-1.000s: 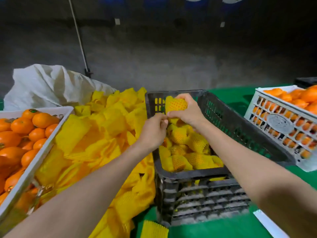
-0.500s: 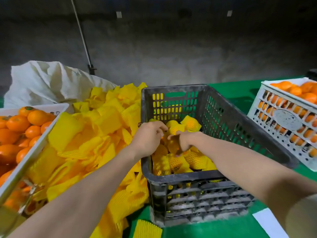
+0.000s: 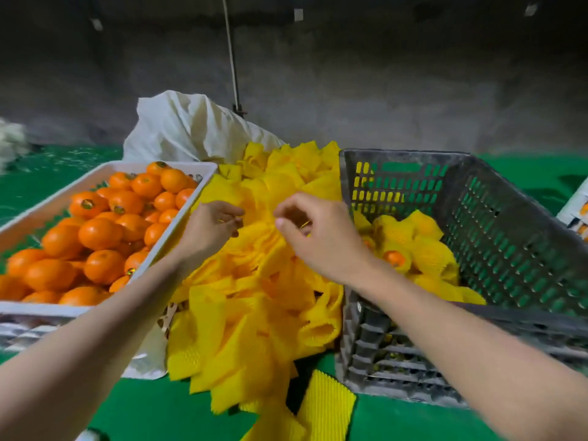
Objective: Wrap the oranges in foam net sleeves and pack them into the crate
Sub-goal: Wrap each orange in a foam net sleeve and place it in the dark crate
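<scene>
A rough grey concrete wall fills the back of the room. Its upper part lies in near darkness, and it grows paler lower down, where the light reaches it. A thin pale cord runs down the wall to a small dark fitting. Three small pale tags are fixed high on the wall (too blurred to read). Below the wall spreads a bright green surface, catching speckled highlights at the far left. A crumpled white sack stands against the wall on the green covering. A blurred whitish lump sits at the far left edge.
</scene>
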{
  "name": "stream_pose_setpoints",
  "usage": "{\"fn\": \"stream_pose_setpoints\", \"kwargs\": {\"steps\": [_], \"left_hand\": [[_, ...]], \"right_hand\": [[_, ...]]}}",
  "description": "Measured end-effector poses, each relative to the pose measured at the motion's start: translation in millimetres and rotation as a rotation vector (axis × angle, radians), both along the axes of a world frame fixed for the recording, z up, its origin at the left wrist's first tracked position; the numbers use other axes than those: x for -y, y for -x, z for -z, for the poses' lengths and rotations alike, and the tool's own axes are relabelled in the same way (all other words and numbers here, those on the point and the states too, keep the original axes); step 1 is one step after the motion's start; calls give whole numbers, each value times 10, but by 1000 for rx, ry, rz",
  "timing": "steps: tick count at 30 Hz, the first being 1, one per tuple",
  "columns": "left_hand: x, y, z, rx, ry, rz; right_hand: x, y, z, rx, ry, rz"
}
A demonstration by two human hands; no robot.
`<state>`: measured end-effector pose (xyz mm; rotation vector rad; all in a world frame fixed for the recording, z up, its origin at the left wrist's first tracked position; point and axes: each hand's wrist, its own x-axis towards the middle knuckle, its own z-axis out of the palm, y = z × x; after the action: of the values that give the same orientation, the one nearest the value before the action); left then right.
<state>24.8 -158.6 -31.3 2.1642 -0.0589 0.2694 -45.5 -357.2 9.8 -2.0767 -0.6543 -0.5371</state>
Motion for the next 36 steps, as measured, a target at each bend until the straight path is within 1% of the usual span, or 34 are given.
{"fn": "stream_pose_setpoints", "kwargs": {"steps": [1, 2, 4, 5, 6, 7, 10, 13, 15, 16, 17, 19, 20, 21, 22, 24, 25, 26, 27, 28, 30, 31, 32, 34, 35, 36], "left_hand": [[-79, 40, 45, -18, -9, -4], [-143, 80, 83, -37, -15, 4], [-257, 160, 141, -71, -34, 31], [-317, 203, 172, -82, -53, 45], [-369, 244, 205, -90, -78, 63], [-420, 285, 235, -104, -111, 88], [-543, 384, 315, -241, -268, 221], [-584, 456, 398, -396, -497, 355], [-594, 474, 429, -396, -689, 396], [-596, 477, 429, -366, -735, 391], [-596, 473, 418, -332, -718, 383], [-582, 459, 339, -234, -545, 358], [-566, 453, 272, -185, -430, 342], [-545, 449, 190, -173, -283, 347], [-519, 451, 107, -204, -96, 371], [-484, 460, -24, -279, 290, 429], [-489, 463, -65, -261, 408, 427], [-505, 464, -89, -214, 459, 409], [-532, 464, -105, -158, 474, 375], [-569, 452, -107, -99, 443, 322], [-662, 417, -86, 11, 285, 197], [-716, 407, -74, 66, 195, 143], [-773, 401, -64, 117, 124, 89], [-886, 389, -48, 162, 62, -3], [-964, 364, -54, 137, 56, -23], [-1052, 339, -84, 83, 101, -7]], "right_hand": [[-225, 48, 133, -79, 141, -53], [-415, 63, 294, -180, 333, -74], [-656, 31, 656, -405, 728, -37], [-724, 11, 835, -498, 861, -15], [-764, -4, 993, -579, 932, 4], [-791, -20, 1127, -634, 958, 26], [-844, -80, 1330, -669, 906, 89], [-862, -192, 1290, -695, 848, 114], [-845, -246, 1144, -676, 804, 161], [-827, -266, 1015, -639, 787, 198], [-801, -288, 854, -575, 757, 237], [-732, -327, 484, -419, 632, 305], [-706, -339, 304, -344, 551, 319], [-693, -346, 154, -288, 486, 313], [-695, -356, 45, -252, 421, 285], [-755, -361, -53, -261, 274, 192], [-800, -363, -55, -276, 207, 153], [-844, -375, -33, -285, 155, 130], [-884, -396, 1, -287, 135, 126], [-929, -415, 40, -292, 139, 138], [-1028, -446, 118, -291, 178, 184], [-1090, -454, 144, -253, 184, 210], [-1163, -456, 158, -179, 178, 233], [-1334, -450, 182, 32, 195, 248], [-1434, -444, 193, 125, 213, 228], [-1543, -443, 206, 187, 208, 198]]}}
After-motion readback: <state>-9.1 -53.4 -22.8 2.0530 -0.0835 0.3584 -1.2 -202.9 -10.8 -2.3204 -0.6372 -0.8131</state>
